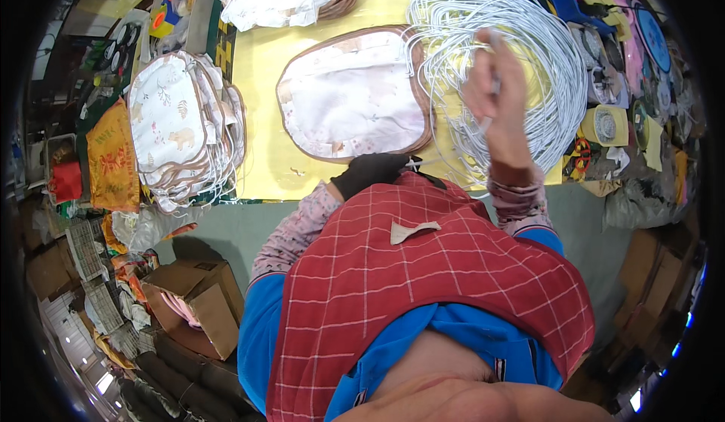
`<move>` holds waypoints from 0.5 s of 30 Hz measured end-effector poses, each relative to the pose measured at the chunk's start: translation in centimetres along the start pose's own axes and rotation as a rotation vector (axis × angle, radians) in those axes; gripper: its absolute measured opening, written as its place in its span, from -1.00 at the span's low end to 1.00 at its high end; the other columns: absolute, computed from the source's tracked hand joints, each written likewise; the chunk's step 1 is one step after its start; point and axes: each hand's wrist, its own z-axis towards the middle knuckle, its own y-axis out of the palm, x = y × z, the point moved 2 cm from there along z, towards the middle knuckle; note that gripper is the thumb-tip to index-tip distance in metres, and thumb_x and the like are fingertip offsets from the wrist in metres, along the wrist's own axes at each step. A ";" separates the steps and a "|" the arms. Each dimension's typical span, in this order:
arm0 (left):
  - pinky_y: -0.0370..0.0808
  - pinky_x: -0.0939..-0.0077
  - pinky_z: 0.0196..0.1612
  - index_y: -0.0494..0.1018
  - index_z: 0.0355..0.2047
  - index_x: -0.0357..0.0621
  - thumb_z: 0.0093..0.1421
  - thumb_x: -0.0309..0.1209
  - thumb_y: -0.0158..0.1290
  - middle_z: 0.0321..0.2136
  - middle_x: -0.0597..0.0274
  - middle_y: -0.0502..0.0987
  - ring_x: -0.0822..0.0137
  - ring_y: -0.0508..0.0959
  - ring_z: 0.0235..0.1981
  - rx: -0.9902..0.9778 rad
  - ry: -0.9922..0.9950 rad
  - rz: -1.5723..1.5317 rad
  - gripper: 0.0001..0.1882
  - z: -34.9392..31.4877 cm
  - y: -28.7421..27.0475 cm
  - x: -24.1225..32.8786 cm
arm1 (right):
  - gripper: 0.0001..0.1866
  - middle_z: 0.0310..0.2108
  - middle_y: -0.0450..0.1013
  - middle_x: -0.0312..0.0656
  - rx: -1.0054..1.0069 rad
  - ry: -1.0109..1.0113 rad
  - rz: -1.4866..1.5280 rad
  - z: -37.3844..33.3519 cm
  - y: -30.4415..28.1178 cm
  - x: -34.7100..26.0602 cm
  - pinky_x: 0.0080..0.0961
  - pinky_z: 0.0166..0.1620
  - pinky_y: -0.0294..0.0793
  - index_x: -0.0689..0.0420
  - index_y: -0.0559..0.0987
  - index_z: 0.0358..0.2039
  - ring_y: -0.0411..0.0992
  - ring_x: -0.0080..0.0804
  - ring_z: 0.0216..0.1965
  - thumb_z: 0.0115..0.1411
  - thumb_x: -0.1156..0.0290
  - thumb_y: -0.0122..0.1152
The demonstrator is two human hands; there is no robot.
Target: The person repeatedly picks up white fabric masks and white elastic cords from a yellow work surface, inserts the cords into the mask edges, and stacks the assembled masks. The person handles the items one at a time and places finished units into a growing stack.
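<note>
Head view: my right fingers (478, 96), half curled, their hold too blurred to tell, hover over the white cord coil (557, 82) right on the surface (257, 112), while my gloved left fingers (394, 163) pinch a strand (424, 163) near-left of it.

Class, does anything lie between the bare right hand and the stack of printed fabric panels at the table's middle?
Yes: loose strands of the white cord coil lie left of the right hand, reaching the upper right edge of the fabric panels. No other obstacle is visible there.
</note>
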 end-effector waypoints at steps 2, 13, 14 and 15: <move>0.48 0.35 -0.43 0.44 -0.17 0.03 0.17 -0.23 -0.04 -0.34 0.20 0.54 0.17 0.56 -0.37 -0.104 0.036 0.226 -0.75 -0.6 -2.3 0.5 | -0.56 -0.76 0.12 -0.42 -0.035 -0.113 -0.018 1.2 -1.5 -2.0 -0.76 -0.84 -0.03 0.33 0.30 0.00 0.01 -0.76 -0.87 0.30 0.21 -0.16; 0.43 0.18 -0.24 0.38 -0.19 -0.07 -0.05 -0.47 -0.03 -0.14 0.07 0.44 0.04 0.49 -0.22 0.489 0.012 0.488 -0.67 20.5 -8.9 -17.4 | -0.57 -0.84 0.10 -0.45 0.160 -0.041 -0.659 0.1 -6.2 -0.8 -0.81 -0.81 -0.05 0.39 0.24 0.11 -0.03 -0.77 -0.90 0.29 0.42 -0.18; 0.43 0.17 -0.24 0.38 -0.23 -0.07 -0.08 -0.49 -0.03 -0.15 0.07 0.43 0.04 0.48 -0.23 0.525 0.021 0.550 -0.67 21.9 -8.4 -19.3 | -0.58 -0.85 0.10 -0.45 0.145 -0.066 -0.657 -0.5 -6.2 -1.0 -0.80 -0.81 -0.04 0.39 0.24 0.10 -0.03 -0.77 -0.91 0.29 0.42 -0.19; 0.43 0.17 -0.24 0.39 -0.27 -0.07 -0.08 -0.49 -0.03 -0.20 0.08 0.44 0.06 0.48 -0.23 0.432 -0.133 0.547 -0.71 22.0 -9.1 -18.5 | -0.58 -0.85 0.11 -0.44 0.144 -0.094 -0.644 -1.5 -6.4 -1.0 -0.80 -0.81 -0.04 0.40 0.24 0.10 -0.03 -0.76 -0.91 0.29 0.43 -0.20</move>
